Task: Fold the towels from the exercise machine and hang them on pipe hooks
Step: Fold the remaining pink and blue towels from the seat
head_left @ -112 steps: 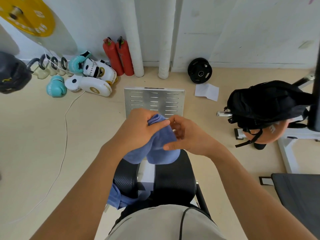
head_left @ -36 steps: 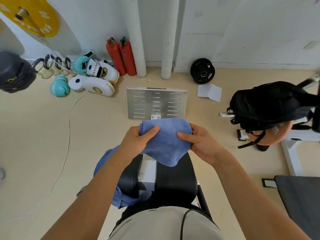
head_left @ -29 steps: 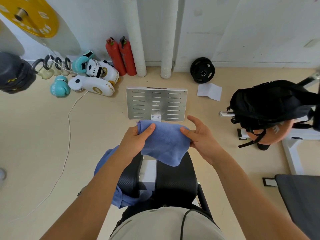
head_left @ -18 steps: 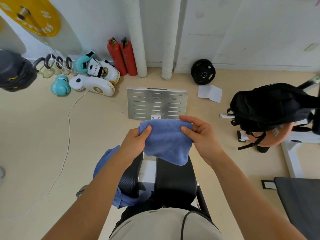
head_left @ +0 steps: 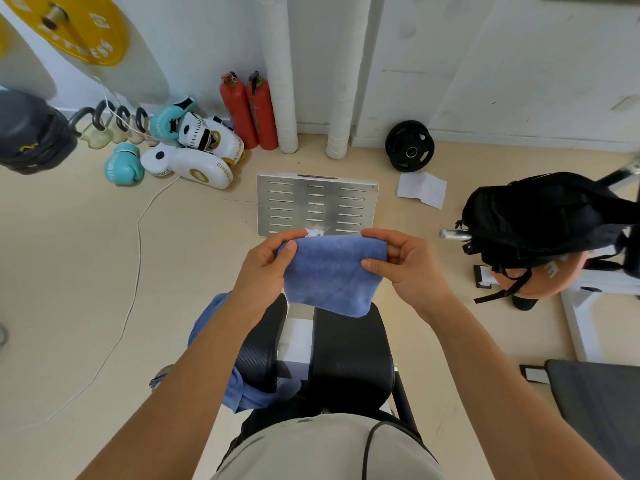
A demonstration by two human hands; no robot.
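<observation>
A folded blue towel (head_left: 332, 271) is held up above the black padded seat (head_left: 349, 355) of the exercise machine. The left hand (head_left: 266, 268) pinches the towel's left top corner, thumb in front, fingers curled behind. The right hand (head_left: 403, 263) grips the right top corner the same way. A second blue towel (head_left: 239, 393) hangs over the seat's left side, below the left arm. Beyond the seat, a slotted metal plate (head_left: 317, 202) lies on the beige floor (head_left: 69, 271). Farther from the seat, two red fire extinguishers (head_left: 249, 110) and two white wrapped pipes (head_left: 284, 81) stand against the white wall. A black backpack (head_left: 543, 220) sits to the seat's right; what it holds cannot be seen.
</observation>
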